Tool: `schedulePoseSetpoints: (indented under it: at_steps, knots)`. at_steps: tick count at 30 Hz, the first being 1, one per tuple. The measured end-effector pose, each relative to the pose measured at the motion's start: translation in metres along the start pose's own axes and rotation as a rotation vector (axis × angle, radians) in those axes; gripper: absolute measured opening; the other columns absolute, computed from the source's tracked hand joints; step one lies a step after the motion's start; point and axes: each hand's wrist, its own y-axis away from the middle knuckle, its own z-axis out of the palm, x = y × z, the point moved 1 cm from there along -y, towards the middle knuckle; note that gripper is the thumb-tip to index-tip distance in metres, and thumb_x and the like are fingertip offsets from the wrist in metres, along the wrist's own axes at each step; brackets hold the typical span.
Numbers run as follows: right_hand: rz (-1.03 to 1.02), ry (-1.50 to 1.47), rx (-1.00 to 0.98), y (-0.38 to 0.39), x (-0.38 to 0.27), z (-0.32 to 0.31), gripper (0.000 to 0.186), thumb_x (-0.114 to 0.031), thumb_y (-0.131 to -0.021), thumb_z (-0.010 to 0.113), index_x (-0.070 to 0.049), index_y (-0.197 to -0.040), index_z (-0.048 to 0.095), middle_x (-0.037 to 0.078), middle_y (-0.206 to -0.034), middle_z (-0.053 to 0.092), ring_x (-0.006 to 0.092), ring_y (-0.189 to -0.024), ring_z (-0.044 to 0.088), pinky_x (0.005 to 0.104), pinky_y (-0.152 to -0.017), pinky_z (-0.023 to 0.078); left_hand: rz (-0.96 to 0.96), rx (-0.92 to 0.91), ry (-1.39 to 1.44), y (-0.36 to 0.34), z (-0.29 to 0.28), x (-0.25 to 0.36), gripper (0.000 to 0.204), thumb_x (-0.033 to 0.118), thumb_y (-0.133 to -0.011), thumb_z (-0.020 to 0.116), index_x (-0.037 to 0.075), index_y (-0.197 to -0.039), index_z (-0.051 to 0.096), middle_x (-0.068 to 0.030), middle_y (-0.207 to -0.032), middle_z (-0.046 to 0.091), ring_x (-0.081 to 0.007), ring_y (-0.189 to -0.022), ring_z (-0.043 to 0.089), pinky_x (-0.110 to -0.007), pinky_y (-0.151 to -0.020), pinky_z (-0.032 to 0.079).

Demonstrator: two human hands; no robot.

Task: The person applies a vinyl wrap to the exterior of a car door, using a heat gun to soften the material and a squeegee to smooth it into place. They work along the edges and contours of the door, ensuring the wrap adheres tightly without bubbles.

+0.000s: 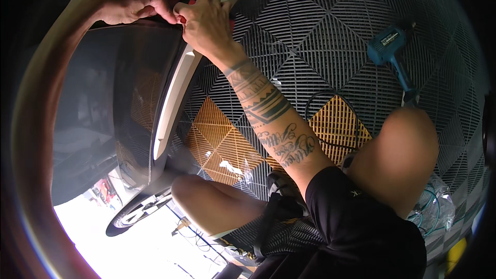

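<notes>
At the upper left, my left hand (135, 6) reaches over a glossy dark grey car panel (93, 108). Its thumb and fingertips are pressed together close to my right hand; what they pinch is too small and covered to make out. My right hand (206, 25) curls around a red object (183, 19), mostly hidden by the fingers, so its kind does not show. Both hands meet at a long white trim strip (177, 90) that runs along the lower edge of the car body. The strip passes beneath my right hand and continues upward beyond it.
A teal heat gun (386, 46) lies on the dark slatted floor tiles (294, 72) to the right. Shiny scraps of clear film (235, 168) rest on an orange tile. A car wheel (137, 217) stands at lower left. Clear plastic (443, 204) with a teal cord lies beyond my right knee.
</notes>
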Motion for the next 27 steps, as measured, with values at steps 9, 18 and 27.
schedulePoseSetpoints:
  at_steps: [9,18,27]
  knots:
    - [0.189,-0.247,0.161,-0.006,0.007,-0.021,0.018,-0.008,-0.068,0.065,-0.011,-0.085,0.067,0.016,-0.101,0.049,0.0291,-0.095,0.050,0.0441,-0.080,0.042,-0.025,-0.292,-0.247,-0.017,-0.019,0.016,0.033,0.008,-0.088,0.056,0.024,-0.115,0.065,-0.0092,-0.091,0.067,-0.0249,-0.076,0.062,-0.035,-0.069,0.047]
    - [-0.141,-1.320,0.037,0.058,-0.150,-0.248,0.038,-0.037,-0.083,0.063,0.001,-0.087,0.064,0.008,-0.085,0.048,0.0184,-0.078,0.053,0.0479,-0.083,0.051,0.118,-0.313,-0.241,-0.020,-0.020,-0.005,0.047,0.004,-0.081,0.045,0.018,-0.123,0.059,-0.0155,-0.091,0.064,-0.0280,-0.071,0.055,-0.038,-0.066,0.044]
    - [-0.283,-1.050,0.402,0.084,-0.236,-0.291,0.030,-0.008,-0.085,0.062,0.001,-0.063,0.045,0.013,-0.085,0.035,0.0243,-0.073,0.048,0.0684,-0.067,0.052,-0.080,-0.239,-0.416,-0.007,-0.021,0.018,0.028,0.026,-0.092,0.049,0.008,-0.104,0.067,-0.0113,-0.093,0.068,-0.0301,-0.090,0.064,-0.041,-0.076,0.050]
